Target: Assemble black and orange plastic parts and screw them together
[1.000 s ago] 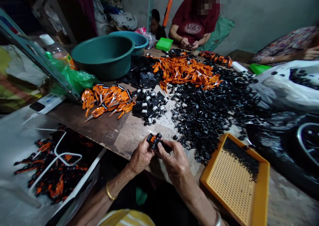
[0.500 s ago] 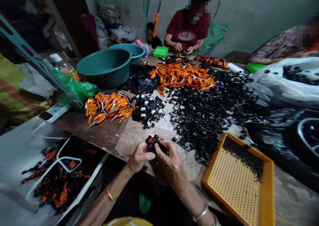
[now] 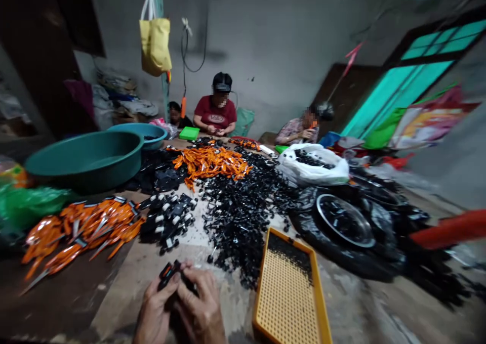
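Observation:
Low in the view, my left hand and my right hand are close together over the table's near edge. Between their fingers is a small black part with an orange patch, gripped by both hands. Just beyond lie black pieces with white rollers. A heap of small black parts spreads to the right of them. Orange pieces with pale tips lie at the left, and a larger orange pile lies farther back.
A yellow perforated tray stands to the right of my hands. Green basin at left; white bag of black parts and round tray at right. Two people and a partly hidden third sit across the table.
The view has swung up and to the right, so the hands, piles and tray appear farther left. Both hands still hold the black part.

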Demonstrator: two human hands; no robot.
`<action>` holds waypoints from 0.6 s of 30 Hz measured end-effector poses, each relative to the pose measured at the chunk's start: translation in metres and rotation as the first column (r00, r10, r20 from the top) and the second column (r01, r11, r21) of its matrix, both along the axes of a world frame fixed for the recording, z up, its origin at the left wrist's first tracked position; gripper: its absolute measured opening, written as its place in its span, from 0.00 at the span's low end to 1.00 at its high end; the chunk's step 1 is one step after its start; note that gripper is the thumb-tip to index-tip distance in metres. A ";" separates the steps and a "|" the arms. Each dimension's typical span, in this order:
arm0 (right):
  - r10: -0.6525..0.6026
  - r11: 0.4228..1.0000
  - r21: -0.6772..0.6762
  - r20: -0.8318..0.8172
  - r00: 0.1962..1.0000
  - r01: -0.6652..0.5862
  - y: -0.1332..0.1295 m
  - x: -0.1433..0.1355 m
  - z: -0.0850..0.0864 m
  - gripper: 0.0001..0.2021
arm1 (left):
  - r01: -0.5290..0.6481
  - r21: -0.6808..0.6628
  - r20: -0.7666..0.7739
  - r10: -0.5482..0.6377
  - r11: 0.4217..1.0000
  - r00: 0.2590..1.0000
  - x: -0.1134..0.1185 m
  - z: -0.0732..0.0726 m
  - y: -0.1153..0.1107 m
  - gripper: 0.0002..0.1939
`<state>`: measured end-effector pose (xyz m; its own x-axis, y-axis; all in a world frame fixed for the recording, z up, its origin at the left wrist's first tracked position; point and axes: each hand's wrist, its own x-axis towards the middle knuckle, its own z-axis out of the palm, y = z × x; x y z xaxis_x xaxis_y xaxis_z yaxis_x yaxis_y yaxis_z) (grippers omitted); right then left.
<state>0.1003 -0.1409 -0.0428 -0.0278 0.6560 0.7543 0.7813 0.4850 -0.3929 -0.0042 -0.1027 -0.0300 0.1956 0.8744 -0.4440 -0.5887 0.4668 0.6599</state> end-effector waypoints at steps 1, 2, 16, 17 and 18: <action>0.043 0.999 -0.020 -0.036 0.998 -0.044 0.000 0.002 0.001 0.16 | 0.026 -0.020 0.003 -0.026 0.999 1.000 0.000 0.001 0.001 0.21; 0.083 0.996 -0.033 -0.090 0.992 -0.087 -0.002 0.004 0.002 0.17 | 0.054 -0.033 0.009 -0.053 0.998 0.999 0.000 0.002 0.001 0.21; -0.038 0.809 -0.387 -0.787 0.616 -0.444 -0.021 0.024 0.006 0.20 | 0.186 0.296 0.129 -0.232 0.937 0.964 0.007 0.014 -0.020 0.14; -0.018 0.787 -0.395 -0.783 0.622 -0.474 -0.022 0.026 0.010 0.20 | 0.200 0.310 0.119 -0.247 0.929 0.962 0.007 0.016 -0.019 0.14; -0.011 0.773 -0.412 -0.769 0.640 -0.482 -0.024 0.027 0.015 0.19 | 0.215 0.323 0.099 -0.259 0.922 0.961 0.007 0.018 -0.018 0.14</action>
<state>0.1276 -0.1647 -0.0280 0.1178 0.9858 0.1201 0.0308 0.1173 -0.9926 0.0026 -0.1207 -0.0119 0.4534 0.8837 -0.1162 -0.5811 0.3919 0.7133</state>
